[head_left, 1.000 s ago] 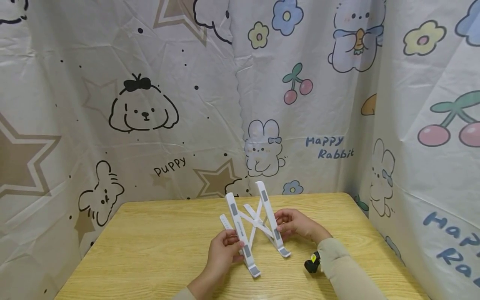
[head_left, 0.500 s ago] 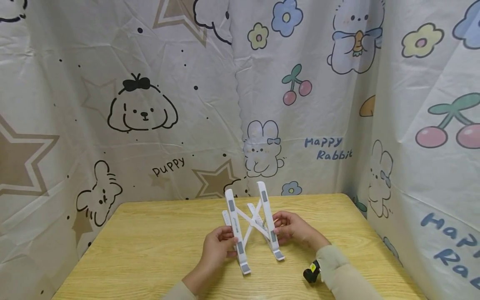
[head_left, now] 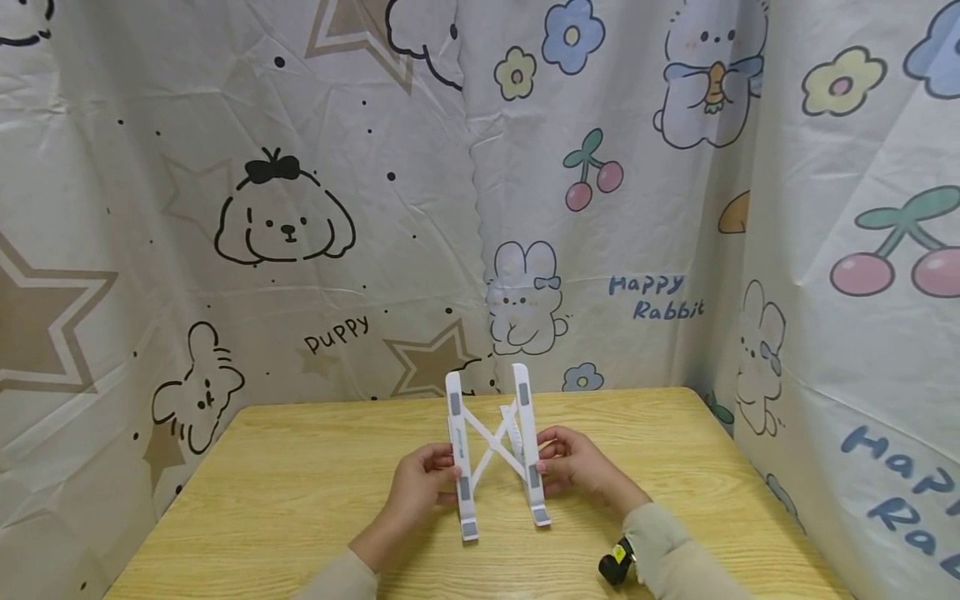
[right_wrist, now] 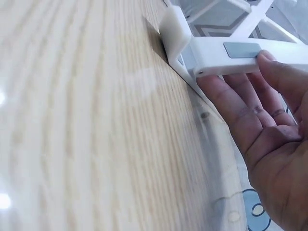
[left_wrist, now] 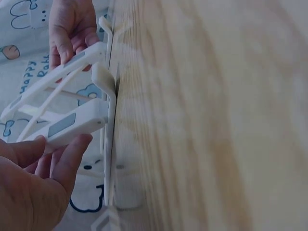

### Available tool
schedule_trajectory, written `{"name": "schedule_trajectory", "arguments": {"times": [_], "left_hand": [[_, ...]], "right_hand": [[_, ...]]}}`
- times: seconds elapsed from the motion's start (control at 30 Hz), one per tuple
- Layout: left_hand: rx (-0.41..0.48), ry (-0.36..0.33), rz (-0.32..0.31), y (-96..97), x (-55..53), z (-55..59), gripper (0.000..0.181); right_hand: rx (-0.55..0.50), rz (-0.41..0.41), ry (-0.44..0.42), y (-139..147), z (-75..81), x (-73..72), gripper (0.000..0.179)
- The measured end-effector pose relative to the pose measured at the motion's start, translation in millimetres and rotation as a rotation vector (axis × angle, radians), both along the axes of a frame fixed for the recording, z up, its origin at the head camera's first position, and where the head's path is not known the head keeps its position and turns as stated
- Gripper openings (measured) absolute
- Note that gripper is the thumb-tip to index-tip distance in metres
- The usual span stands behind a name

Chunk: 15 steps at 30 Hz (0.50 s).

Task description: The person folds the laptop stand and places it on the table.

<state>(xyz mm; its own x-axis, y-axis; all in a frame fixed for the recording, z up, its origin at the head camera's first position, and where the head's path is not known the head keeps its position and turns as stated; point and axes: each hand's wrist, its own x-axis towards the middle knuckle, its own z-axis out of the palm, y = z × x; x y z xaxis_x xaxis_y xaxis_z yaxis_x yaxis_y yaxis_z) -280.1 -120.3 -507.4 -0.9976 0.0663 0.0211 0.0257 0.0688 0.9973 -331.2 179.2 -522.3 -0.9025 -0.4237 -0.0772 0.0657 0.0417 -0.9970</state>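
A white folding laptop stand (head_left: 496, 442) with grey pads stands unfolded on the table, its two long rails joined by crossing bars. My left hand (head_left: 420, 483) holds the left rail near its lower half. In the left wrist view the thumb and fingers of the left hand (left_wrist: 36, 185) pinch that rail beside a grey pad. On the other side, my right hand (head_left: 579, 468) grips the right rail. The right wrist view has the right thumb on top of the rail (right_wrist: 214, 57) and the fingers curled beneath it. Both front lips of the stand are low, close to the tabletop.
The wooden table (head_left: 315, 483) extends around the stand. A patterned curtain (head_left: 420, 208) hangs behind the table and along its right side. At the right sleeve there is a small black device (head_left: 617, 562) with a yellow mark.
Both hands have turned the stand from a slant to face more squarely forward. Its lower ends have swung to the left, and both hands have shifted left with it.
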Motion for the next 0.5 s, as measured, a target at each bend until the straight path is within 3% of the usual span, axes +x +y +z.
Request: {"name": "schedule_trajectory", "arguments": {"times": [0.27,0.5], "left_hand": [[0.003,-0.001,-0.024,-11.0,-9.3,0.8,0.035],[0.006,0.002,-0.043,-13.6,-9.8,2.7,0.035]], "right_hand": [[-0.005,-0.053,0.015,-13.7,-0.9,6.7,0.041],[-0.015,-0.076,0.03,-18.5,-1.9,10.5,0.041]]}}
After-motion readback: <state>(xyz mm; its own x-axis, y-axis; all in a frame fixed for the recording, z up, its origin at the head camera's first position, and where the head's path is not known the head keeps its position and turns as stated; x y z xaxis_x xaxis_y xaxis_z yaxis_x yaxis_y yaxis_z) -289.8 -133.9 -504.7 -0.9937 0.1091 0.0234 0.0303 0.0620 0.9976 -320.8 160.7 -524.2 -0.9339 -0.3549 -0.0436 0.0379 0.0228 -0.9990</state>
